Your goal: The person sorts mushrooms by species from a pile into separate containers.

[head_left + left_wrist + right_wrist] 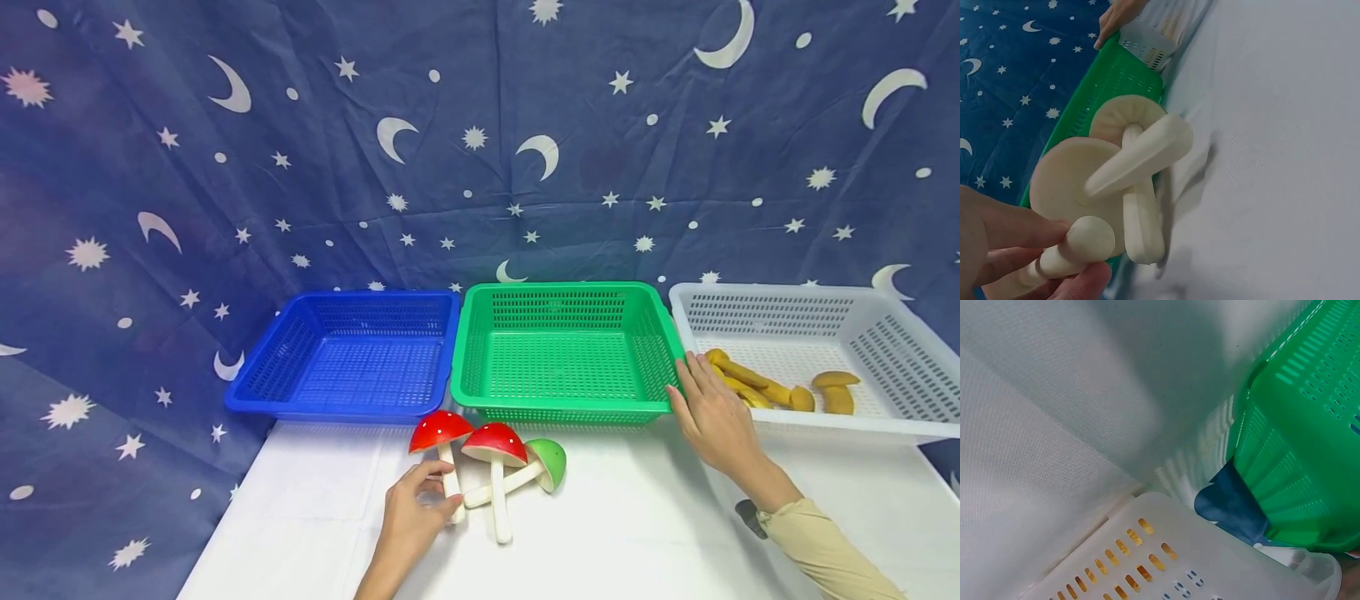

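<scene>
Over white cloth [600, 542], the left hand [414, 510] pinches a red mushroom [440, 429] by its stem, likely the easiest hold, while the right hand [716, 417], fingers straight, seemingly steadies the green basket [562, 406].

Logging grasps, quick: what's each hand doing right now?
Left hand: holding the leftmost red-capped toy mushroom by its stem.
Right hand: open, at the right side of the green basket.

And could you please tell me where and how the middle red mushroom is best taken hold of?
I'd pinch the middle red mushroom by its lower stem, coming from the near right. The slim stem crosses over the green mushroom, its end pointing toward the person, while the left hand, holding the left red mushroom, crowds the other side.
</scene>
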The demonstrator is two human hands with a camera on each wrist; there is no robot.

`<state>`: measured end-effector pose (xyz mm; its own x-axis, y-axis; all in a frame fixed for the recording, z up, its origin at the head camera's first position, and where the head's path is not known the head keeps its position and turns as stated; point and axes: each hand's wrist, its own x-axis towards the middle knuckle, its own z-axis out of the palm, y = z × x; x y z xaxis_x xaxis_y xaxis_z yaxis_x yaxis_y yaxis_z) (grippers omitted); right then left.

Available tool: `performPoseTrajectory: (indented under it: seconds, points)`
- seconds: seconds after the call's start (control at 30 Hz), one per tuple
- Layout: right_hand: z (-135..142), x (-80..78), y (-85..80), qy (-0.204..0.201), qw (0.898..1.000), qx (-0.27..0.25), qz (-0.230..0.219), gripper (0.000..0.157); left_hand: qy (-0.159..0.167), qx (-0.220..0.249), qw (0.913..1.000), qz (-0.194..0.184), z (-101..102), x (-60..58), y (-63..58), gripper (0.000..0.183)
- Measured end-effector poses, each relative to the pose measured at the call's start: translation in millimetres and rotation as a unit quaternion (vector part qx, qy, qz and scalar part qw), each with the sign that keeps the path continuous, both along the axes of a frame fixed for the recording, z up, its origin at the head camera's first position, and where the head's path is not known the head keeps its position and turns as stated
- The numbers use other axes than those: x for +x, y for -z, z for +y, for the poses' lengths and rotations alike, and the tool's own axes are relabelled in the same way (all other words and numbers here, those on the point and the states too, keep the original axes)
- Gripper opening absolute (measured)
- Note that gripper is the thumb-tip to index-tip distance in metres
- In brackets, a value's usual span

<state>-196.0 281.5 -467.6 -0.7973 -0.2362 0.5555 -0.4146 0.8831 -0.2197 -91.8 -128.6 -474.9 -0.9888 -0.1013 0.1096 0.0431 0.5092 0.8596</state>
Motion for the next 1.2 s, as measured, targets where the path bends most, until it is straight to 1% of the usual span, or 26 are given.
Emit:
performPoseTrajectory:
  seconds: [0.13,0.3,0.43,0.57,0.7,0.77,0.83,0.93,1.1,1.2]
  points:
    - [1,0.2,0.3,0.004,1.000,-0.001,-0.001,0.048,-0.012,0.009,0.9999,-0.005,1,5.3,-8.2,0.034]
    - [0,-0.6,0.3,0.004,1.000,-0.003,0.004,0.048,-0.019,0.027,0.9994,-0.005,1,12.6,-13.8,0.033]
    - [1,-1.2,0.5,0.007,1.000,-0.001,0.011,0.048,-0.018,0.047,0.9987,0.010,2,16.9,-20.7,0.034]
    - [0,-0.9,1.3,0.006,1.000,-0.003,0.010,0.048,-0.027,0.069,0.9968,0.030,2,20.3,-34.2,0.035]
    - [0,-0.2,0.6,0.008,1.000,-0.004,0.013,0.048,-0.033,0.076,0.9944,0.067,4,21.7,-56.5,0.035]
    - [0,0.1,0.0,0.008,1.000,-0.005,0.013,0.048,-0.035,0.070,0.9936,0.081,5,20.9,-67.5,0.034]
    - [0,0.1,0.0,0.009,1.000,-0.004,0.010,0.048,-0.036,0.064,0.9932,0.090,5,19.3,-76.0,0.033]
    - [0,-0.1,0.4,0.008,1.000,-0.003,0.003,0.048,-0.042,0.058,0.9929,0.095,1,14.8,-81.7,0.032]
    - [0,-0.7,0.9,0.009,1.000,-0.004,-0.002,0.049,-0.041,0.046,0.9913,0.116,-9,3.7,-81.6,0.032]
    - [1,-0.6,0.9,0.012,1.000,-0.006,-0.003,0.049,-0.039,0.040,0.9905,0.125,-19,-7.5,-73.6,0.033]
